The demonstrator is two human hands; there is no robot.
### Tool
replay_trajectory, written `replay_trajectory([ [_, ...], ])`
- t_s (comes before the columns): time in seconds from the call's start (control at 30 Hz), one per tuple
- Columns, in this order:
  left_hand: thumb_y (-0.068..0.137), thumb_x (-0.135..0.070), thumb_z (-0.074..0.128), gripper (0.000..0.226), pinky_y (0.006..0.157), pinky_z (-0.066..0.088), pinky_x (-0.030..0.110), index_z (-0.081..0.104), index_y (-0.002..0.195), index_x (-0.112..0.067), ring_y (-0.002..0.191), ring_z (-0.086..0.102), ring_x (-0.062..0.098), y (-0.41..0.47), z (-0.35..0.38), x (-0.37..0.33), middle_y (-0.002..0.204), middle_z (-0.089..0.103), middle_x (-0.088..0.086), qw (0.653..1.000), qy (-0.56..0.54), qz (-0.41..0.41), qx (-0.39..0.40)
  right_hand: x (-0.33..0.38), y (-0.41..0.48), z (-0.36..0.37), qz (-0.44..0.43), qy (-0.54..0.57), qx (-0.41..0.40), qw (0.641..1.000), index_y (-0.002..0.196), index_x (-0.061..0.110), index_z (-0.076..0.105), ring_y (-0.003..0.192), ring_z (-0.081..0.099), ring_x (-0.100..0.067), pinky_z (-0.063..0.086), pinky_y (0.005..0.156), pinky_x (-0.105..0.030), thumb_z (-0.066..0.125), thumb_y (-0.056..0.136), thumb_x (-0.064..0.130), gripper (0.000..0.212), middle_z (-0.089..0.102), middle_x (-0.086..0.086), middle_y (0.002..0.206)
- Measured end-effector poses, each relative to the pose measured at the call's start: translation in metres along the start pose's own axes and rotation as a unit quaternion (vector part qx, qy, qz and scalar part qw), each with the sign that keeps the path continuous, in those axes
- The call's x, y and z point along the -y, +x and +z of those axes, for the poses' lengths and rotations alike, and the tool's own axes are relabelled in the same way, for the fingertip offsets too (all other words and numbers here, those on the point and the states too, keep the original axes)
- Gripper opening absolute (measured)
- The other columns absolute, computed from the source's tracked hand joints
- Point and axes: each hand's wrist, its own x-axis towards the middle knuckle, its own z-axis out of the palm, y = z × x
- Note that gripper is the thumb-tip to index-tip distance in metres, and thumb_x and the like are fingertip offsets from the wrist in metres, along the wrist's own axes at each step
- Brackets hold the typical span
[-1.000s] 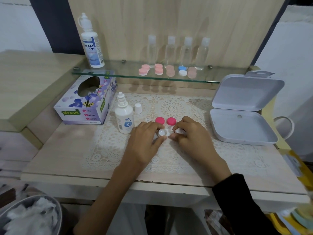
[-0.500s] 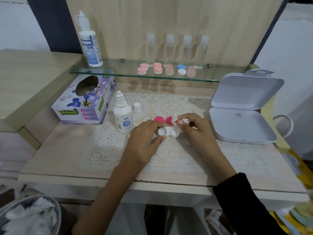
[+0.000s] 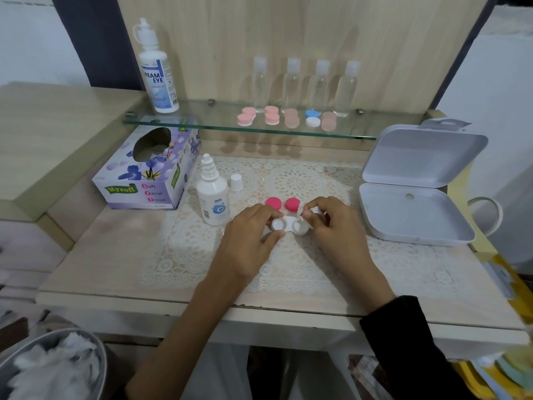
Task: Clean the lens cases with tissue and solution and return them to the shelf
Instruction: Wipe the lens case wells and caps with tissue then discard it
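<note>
Head view:

- The white lens case (image 3: 289, 225), both wells uncapped and facing up, is held just above the lace mat (image 3: 288, 267), in the middle of the table (image 3: 95, 255).
- The left hand (image 3: 250, 241) is clamped on the case's left end, with the thumb on the near edge and the fingers on the far edge.
- The right hand (image 3: 337, 226) is closed in a pinch on a small wad of tissue (image 3: 302, 208), held at the rim of the case's right well.
- Two pink caps (image 3: 283, 203) are seen side by side on the mat, just behind the case.
- The small solution bottle (image 3: 213, 199) stands uncapped left of the hands, its white cap (image 3: 236, 182) beside it.
- The tissue box (image 3: 147, 171) lies at the left, under the glass shelf (image 3: 202, 127).
- On the shelf are set five closed lens cases (image 3: 285, 118), four clear bottles (image 3: 305, 85) and a large solution bottle (image 3: 157, 76).
- A white hinged box (image 3: 415, 183) lies open at the right.
- A bin of crumpled tissues (image 3: 54, 368) is seen at the lower left.
</note>
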Motion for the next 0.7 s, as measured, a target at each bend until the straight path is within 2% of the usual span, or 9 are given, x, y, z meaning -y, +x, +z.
replay_trajectory([
  [0.13, 0.082, -0.016, 0.071, 0.023, 0.074, 0.041, 0.019, 0.064, 0.104, -0.014, 0.087, 0.057, 0.009, 0.000, 0.000, 0.000, 0.096, 0.064, -0.004, 1.000, 0.001, -0.002, 0.000, 0.004, -0.004, -0.004, 0.027, -0.046, -0.014, 0.998, 0.086, 0.023, 0.067, 0.077, 0.052, -0.013, 0.036, 0.062, -0.028, 0.057, 0.090, 0.022, 0.011, 0.060, 0.005, 0.084],
  [0.23, 0.083, -0.016, 0.071, 0.022, 0.073, 0.041, 0.016, 0.064, 0.104, -0.014, 0.087, 0.057, 0.009, -0.001, 0.000, 0.000, 0.096, 0.064, -0.004, 1.000, -0.002, 0.001, 0.001, 0.002, -0.004, -0.005, 0.042, -0.051, -0.022, 0.998, 0.083, 0.021, 0.066, 0.076, 0.053, -0.014, 0.039, 0.065, -0.030, 0.057, 0.089, 0.019, 0.011, 0.061, 0.005, 0.082],
  [0.3, 0.083, -0.016, 0.070, 0.021, 0.073, 0.041, 0.016, 0.064, 0.103, -0.014, 0.086, 0.057, 0.008, -0.001, -0.001, 0.000, 0.096, 0.064, -0.006, 1.000, -0.006, 0.002, 0.001, -0.001, -0.004, -0.003, 0.040, -0.031, -0.030, 0.998, 0.082, 0.021, 0.065, 0.076, 0.054, -0.015, 0.040, 0.065, -0.032, 0.057, 0.089, 0.017, 0.011, 0.061, 0.003, 0.082],
  [0.4, 0.083, -0.016, 0.071, 0.021, 0.073, 0.043, 0.020, 0.064, 0.102, -0.015, 0.086, 0.057, 0.008, -0.001, 0.000, 0.001, 0.095, 0.063, -0.006, 1.000, -0.003, -0.001, 0.001, -0.003, -0.003, 0.000, 0.001, 0.060, -0.044, 0.997, 0.080, 0.023, 0.064, 0.075, 0.052, -0.012, 0.039, 0.065, -0.031, 0.060, 0.090, 0.016, 0.013, 0.060, 0.004, 0.082],
  [0.53, 0.082, -0.017, 0.071, 0.020, 0.071, 0.038, 0.010, 0.063, 0.100, -0.015, 0.085, 0.055, 0.007, 0.000, 0.000, 0.002, 0.095, 0.062, -0.007, 1.000, -0.001, 0.001, -0.001, -0.003, -0.003, 0.003, -0.040, 0.090, 0.013, 0.995, 0.084, 0.026, 0.066, 0.075, 0.048, -0.007, 0.034, 0.066, -0.022, 0.061, 0.092, 0.015, 0.014, 0.058, 0.002, 0.083],
  [0.7, 0.083, -0.017, 0.070, 0.020, 0.072, 0.041, 0.016, 0.063, 0.101, -0.015, 0.086, 0.056, 0.007, -0.002, 0.002, 0.001, 0.095, 0.062, -0.007, 1.000, -0.006, 0.002, -0.002, -0.010, 0.001, 0.003, 0.000, 0.015, -0.012, 1.000, 0.082, 0.017, 0.066, 0.083, 0.053, -0.020, 0.041, 0.073, -0.037, 0.058, 0.090, 0.013, 0.012, 0.059, -0.001, 0.085],
])
